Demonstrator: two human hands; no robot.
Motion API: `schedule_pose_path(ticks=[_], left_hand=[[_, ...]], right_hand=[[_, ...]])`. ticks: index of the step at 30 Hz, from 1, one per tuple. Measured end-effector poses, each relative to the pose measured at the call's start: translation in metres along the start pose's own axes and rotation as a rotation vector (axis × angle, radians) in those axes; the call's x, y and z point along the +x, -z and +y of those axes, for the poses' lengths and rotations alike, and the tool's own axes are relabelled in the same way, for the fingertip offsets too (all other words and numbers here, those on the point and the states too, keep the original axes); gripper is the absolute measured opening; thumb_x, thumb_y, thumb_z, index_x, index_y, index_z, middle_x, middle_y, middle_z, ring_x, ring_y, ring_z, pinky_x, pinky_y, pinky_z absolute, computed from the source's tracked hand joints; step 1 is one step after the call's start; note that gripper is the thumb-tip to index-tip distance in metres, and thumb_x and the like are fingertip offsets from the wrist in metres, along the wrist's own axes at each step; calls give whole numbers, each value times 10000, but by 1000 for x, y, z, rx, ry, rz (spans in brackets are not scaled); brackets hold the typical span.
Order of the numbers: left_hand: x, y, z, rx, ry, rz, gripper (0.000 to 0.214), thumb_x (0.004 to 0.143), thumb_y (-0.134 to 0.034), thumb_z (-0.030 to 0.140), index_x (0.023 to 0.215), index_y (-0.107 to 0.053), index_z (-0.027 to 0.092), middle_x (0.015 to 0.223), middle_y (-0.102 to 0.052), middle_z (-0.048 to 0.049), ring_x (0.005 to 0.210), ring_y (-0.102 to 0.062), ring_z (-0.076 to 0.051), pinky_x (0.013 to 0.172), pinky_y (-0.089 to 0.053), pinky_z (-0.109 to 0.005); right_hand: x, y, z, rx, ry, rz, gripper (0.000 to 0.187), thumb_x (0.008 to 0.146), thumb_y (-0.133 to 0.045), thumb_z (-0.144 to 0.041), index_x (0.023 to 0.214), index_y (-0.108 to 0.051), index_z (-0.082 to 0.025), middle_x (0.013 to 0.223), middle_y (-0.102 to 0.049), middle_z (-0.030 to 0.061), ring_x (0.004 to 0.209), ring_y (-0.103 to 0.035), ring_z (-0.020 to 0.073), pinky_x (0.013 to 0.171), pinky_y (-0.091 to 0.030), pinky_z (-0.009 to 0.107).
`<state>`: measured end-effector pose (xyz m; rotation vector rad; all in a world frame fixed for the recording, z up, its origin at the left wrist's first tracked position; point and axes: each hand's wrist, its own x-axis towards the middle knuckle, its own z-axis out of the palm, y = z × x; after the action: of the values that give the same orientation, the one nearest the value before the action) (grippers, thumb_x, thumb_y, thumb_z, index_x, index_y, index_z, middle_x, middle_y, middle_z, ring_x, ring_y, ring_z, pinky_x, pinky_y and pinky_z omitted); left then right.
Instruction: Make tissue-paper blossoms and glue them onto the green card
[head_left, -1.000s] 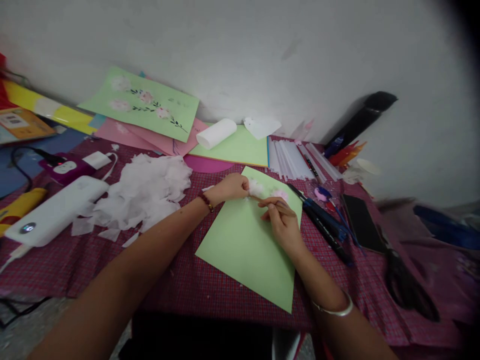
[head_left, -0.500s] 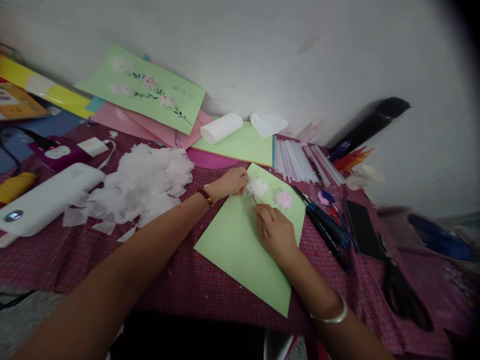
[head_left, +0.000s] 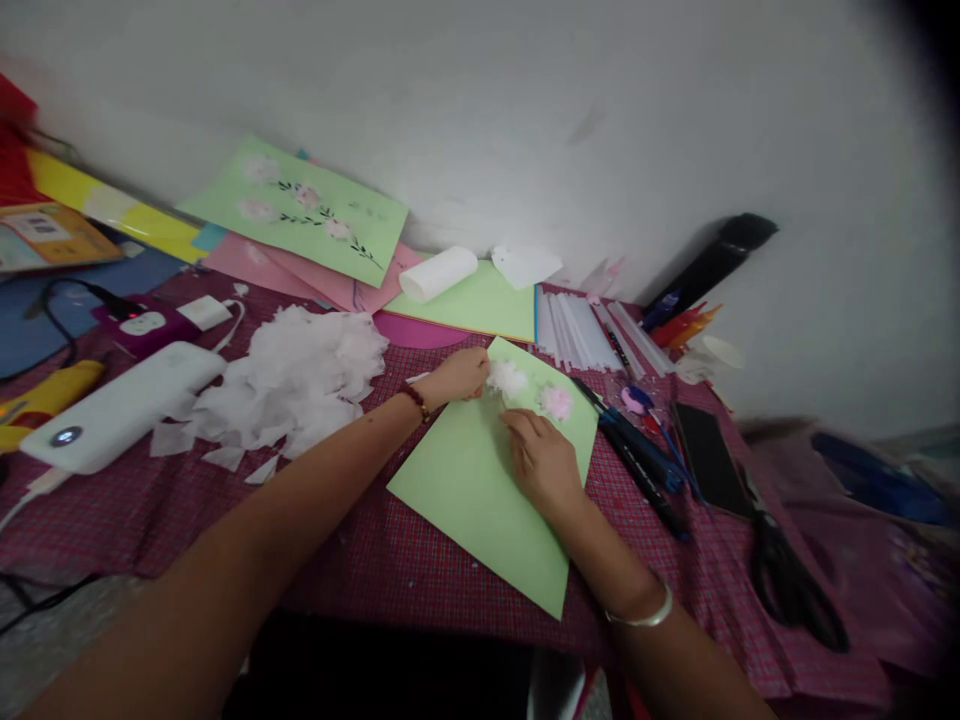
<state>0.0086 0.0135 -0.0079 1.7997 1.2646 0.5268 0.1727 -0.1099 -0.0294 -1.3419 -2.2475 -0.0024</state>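
A green sheet of paper point(head_left: 480, 490) lies at an angle on the table, with a white paper flower point(head_left: 508, 378) and a pink paper flower point(head_left: 556, 402) near its far corner. My left hand point(head_left: 463, 374) is closed at the sheet's left edge, right beside the white flower; whatever its fingers pinch is too small to make out. Over the sheet, my right hand point(head_left: 541, 455) is closed around a thin stick point(head_left: 504, 404), its tip pointing to the white flower's near side. To the left of my left hand is a heap of white paper pieces point(head_left: 300, 370).
A green sheet with flowers and painted stems point(head_left: 322, 215) leans on the wall. A white power bank point(head_left: 124, 405) lies left. To the right are a black marker point(head_left: 645, 480), a phone point(head_left: 709, 455), black scissors point(head_left: 791, 580) and white glue sticks point(head_left: 577, 330).
The view has shifted slightly, so the whole table appears moved. Both hands stay close to the white flower, and the stick shows less between the right fingers and the flower.
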Motion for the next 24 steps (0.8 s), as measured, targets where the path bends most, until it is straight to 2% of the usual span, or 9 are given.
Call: schedule_pose_path(ticks=[4,7,9,11,14,16,18,21,24], left_hand=[[-1,-5,5,-8,23,-3,232,854,-431,149,625,-433,186,443,-473,41,398,-434,-82,453,-322,-200],[-5,9,14,-57,29,-70,234,862,-435,155,633,-484,159,489,-527,17,440,-490,-91,487,-366,-206],[-11,37,21,-145,5,-135,221,870,-459,188,666,-528,139,558,-580,-7,500,-536,-98,519,-399,-211],[-23,77,26,-179,2,-113,180,872,-485,224,724,-547,141,621,-614,-15,545,-561,-97,559,-430,-218],[-60,136,25,-160,-15,-77,72,817,-571,217,801,-582,148,717,-649,-29,617,-592,-98,623,-458,-233],[-93,157,17,-10,-17,-63,58,764,-615,195,790,-604,145,709,-639,-29,611,-578,-93,594,-436,-217],[-123,163,3,186,-19,-62,45,718,-620,163,758,-617,142,660,-614,-12,580,-541,-83,552,-396,-202],[-151,154,-22,413,-58,-70,37,687,-598,142,712,-625,141,631,-600,13,562,-497,-67,542,-359,-192],[-158,149,-36,343,-66,-35,40,709,-583,149,709,-618,131,615,-585,17,546,-477,-56,537,-353,-192]], right_hand=[[-4,6,0,352,-212,152,227,962,-373,-259,1040,-580,-205,975,-650,67,813,-628,176,743,-490,323],[-2,7,4,691,-393,229,256,946,-408,-354,885,-606,-203,893,-634,51,638,-591,141,628,-487,305],[0,6,7,935,-507,269,242,907,-477,-398,811,-585,-203,790,-618,30,585,-567,138,574,-478,296],[1,3,11,1096,-611,285,216,860,-555,-401,765,-560,-207,664,-570,-4,555,-547,136,543,-466,278],[2,-2,14,1181,-636,238,220,830,-600,-405,738,-564,-208,620,-541,-21,536,-521,124,534,-447,264],[2,-3,15,1175,-617,185,239,831,-600,-434,743,-581,-213,624,-553,-14,547,-526,130,555,-449,278],[2,-4,15,1151,-600,155,250,827,-603,-457,749,-593,-220,634,-565,-4,557,-532,140,567,-448,295],[1,-7,17,1114,-588,134,247,819,-614,-462,747,-603,-226,644,-576,8,564,-535,148,567,-433,309],[-1,-6,17,1044,-593,110,241,820,-609,-469,756,-611,-236,646,-576,9,569,-534,160,574,-430,329]])
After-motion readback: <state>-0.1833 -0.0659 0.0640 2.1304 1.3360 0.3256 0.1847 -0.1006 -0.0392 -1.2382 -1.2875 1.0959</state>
